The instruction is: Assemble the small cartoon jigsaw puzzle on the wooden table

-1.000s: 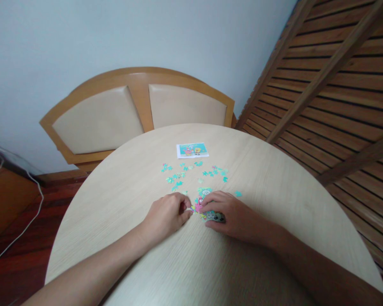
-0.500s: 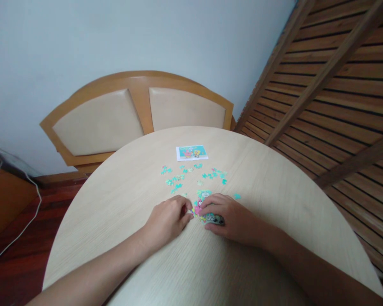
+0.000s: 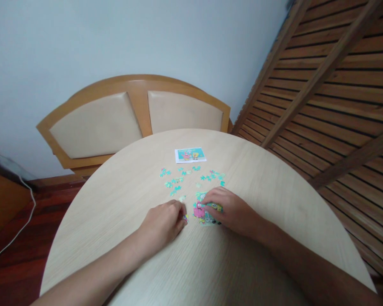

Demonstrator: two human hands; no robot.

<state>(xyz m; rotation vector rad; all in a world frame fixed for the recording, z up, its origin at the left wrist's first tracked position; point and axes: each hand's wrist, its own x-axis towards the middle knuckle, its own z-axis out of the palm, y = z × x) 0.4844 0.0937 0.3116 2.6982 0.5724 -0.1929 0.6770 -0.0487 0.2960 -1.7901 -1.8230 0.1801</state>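
Observation:
My left hand (image 3: 166, 220) is closed in a pinch on a small yellow-and-purple jigsaw piece (image 3: 185, 218), mostly covered by the fingers. This piece is a little left of a partly assembled jigsaw puzzle (image 3: 198, 211), with a gap of bare table between them. The puzzle shows a pink starfish and a yellow sponge figure on green. My right hand (image 3: 225, 208) lies over its right side, fingers curled and thumb and fingertips close together on its surface. Part of the puzzle is hidden under that hand.
Loose green jigsaw pieces (image 3: 175, 182) lie beyond my hands, with another group of pieces (image 3: 212, 175) to the right. Behind them is a picture card (image 3: 190, 155). The round wooden table (image 3: 115, 199) has a padded chair (image 3: 98, 123) at its far side.
My left hand has drawn left with the small piece, away from the puzzle's edge. My right hand has shifted up off the puzzle's lower edge, exposing more of its bottom.

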